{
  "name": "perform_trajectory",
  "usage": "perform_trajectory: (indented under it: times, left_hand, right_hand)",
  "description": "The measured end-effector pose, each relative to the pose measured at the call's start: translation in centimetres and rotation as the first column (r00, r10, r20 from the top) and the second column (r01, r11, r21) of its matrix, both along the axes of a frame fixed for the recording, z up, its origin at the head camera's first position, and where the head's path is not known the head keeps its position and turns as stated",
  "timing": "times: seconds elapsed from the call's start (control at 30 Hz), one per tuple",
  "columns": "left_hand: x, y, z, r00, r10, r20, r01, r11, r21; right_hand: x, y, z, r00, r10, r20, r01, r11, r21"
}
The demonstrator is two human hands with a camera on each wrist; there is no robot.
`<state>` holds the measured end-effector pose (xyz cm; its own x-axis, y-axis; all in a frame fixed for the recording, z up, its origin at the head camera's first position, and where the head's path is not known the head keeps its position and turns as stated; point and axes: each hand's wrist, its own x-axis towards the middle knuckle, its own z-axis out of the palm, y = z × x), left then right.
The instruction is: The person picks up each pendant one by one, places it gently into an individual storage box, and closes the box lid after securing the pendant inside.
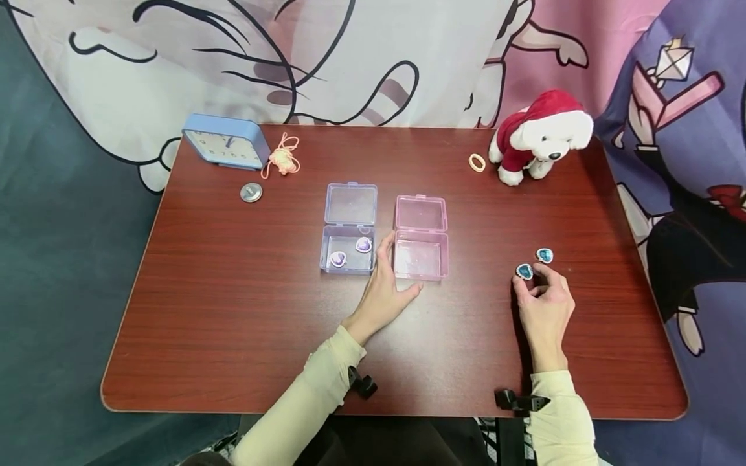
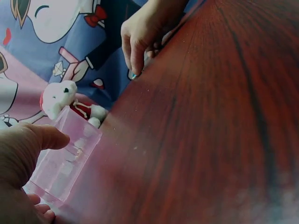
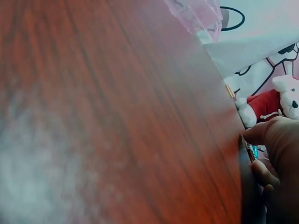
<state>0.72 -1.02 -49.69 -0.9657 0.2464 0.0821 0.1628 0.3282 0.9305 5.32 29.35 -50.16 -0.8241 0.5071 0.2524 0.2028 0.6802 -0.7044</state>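
Note:
My right hand [image 1: 546, 310] is at the right of the table, pinching a teal heart-shaped gem ornament [image 1: 524, 271] between thumb and index finger. A matching gem ornament [image 1: 544, 255] lies just beyond the fingertips. In the right wrist view the held gem ornament [image 3: 254, 150] shows between thumb and finger. My left hand [image 1: 381, 298] rests against the left side of an open pink clear box [image 1: 421, 255], fingers extended and thumb spread along its front. To the left, an open purple clear box [image 1: 332, 243] holds two purple gem ornaments [image 1: 364, 244].
A blue clock [image 1: 227, 141], a tangle of peach cord [image 1: 283, 157] and a round silver tin [image 1: 251, 192] sit at the back left. At the back right are a plush dog [image 1: 539, 139] in red and a cream ring [image 1: 476, 162]. A printed cloth hangs behind the table.

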Motion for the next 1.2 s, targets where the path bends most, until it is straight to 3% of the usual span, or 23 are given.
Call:
perform_trajectory:
  times: [0.27, 0.73, 0.97, 1.2]
  left_hand:
    - [-0.1, 0.1, -0.1, 1.0, 0.017, -0.008, -0.017, 1.0, -0.013]
    - [0.0, 0.0, -0.2, 1.0, 0.026, 0.004, -0.026, 1.0, -0.01]
    - [0.0, 0.0, -0.3, 1.0, 0.027, 0.004, -0.027, 0.999, -0.03]
    - [0.0, 0.0, -0.2, 0.999, 0.034, 0.015, -0.034, 0.999, -0.036]
  right_hand:
    - [-0.6, -0.1, 0.1, 1.0, 0.006, 0.002, -0.006, 1.0, 0.021]
    - [-2.2, -1.5, 0.4, 0.987, 0.159, -0.014, -0.157, 0.984, 0.081]
    - [-3.0, -4.3, 1.6, 0.964, 0.244, -0.104, -0.24, 0.97, 0.049]
    - [-4.1, -7.1, 3.0, 0.921, 0.348, -0.172, -0.341, 0.937, 0.073]
